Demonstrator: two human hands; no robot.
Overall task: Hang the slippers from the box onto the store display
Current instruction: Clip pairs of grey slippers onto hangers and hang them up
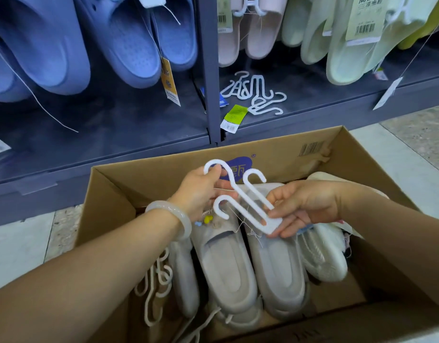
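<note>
Slippers (250, 266), pale grey, lie in the cardboard box (109, 194) directly beneath both hands, long axes running toward the shelf. Left hand (201, 191) pinches a hook of the white plastic hanger (245, 199); right hand (305, 206) pinches its flat end. Box logo unreadable; a hanging yellow tag (170, 82) is too blurred to read.

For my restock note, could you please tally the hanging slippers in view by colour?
Blue slippers: 4
Pink slippers: 2
Pale green slippers: 3, overlapping, so the count is uncertain
Yellow-green slippers: 1, only partly in view
Total: 10
</note>
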